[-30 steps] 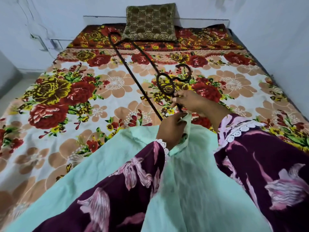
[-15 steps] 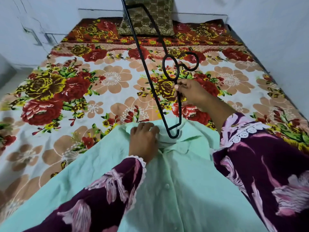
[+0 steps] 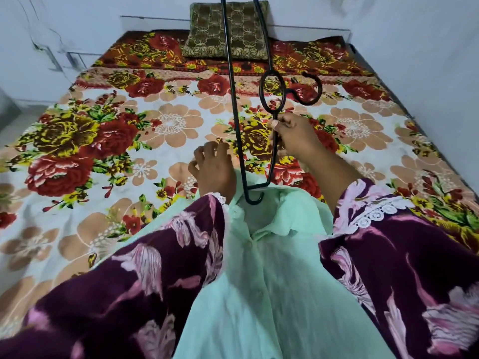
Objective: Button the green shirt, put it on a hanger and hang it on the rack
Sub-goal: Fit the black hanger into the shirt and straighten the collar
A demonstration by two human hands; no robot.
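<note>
The right hand (image 3: 293,137) grasps the hanger (image 3: 272,141) upright, its lower end entering the collar of the green shirt (image 3: 272,268) at the bed's (image 3: 90,177) near edge; the left hand (image 3: 213,169), loosely curled and empty, rests beside the collar.

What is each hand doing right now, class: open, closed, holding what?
Left hand: fingers curled, resting by the green shirt collar; grip cannot be told.
Right hand: closed on the black hanger.
</note>
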